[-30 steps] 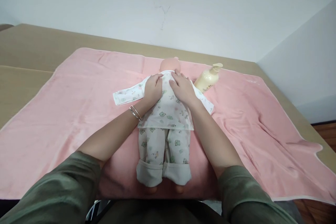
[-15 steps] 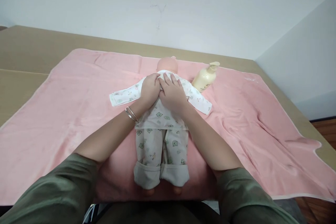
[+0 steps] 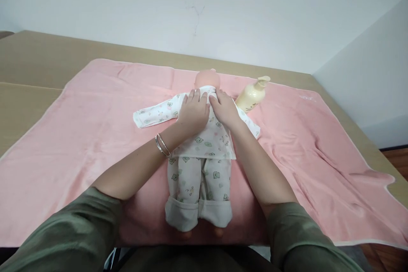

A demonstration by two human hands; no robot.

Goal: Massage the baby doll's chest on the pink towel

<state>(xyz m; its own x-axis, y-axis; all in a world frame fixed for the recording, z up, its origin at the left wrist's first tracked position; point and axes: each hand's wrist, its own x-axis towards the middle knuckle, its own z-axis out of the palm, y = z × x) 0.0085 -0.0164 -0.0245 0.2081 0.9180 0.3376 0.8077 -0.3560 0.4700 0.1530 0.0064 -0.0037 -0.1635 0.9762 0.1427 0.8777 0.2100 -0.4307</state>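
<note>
A baby doll [image 3: 204, 146] in a white printed top and matching trousers with turned-up cuffs lies face down, its head away from me. My left hand [image 3: 194, 112] rests flat on the left side of its upper back, fingers stretched toward the neck. On the right side, near the shoulder, lies my right hand [image 3: 225, 108], palm down; its thumb is apart and some fingertips curve out of sight over the shoulder. Neither hand grasps anything. The doll's sleeves spread out to both sides, and its feet just show below the cuffs.
A cream pump bottle [image 3: 251, 97] lies tilted beside the doll's right-hand sleeve. The pink towel [image 3: 95, 136] under the doll covers much of the tan table [image 3: 41, 55] and is wrinkled at the right. Behind the table rises a white wall [image 3: 255, 21].
My hands were close together at the middle of the upper back; now they are apart. The left has flattened out, and the right has shifted right toward the shoulder.
</note>
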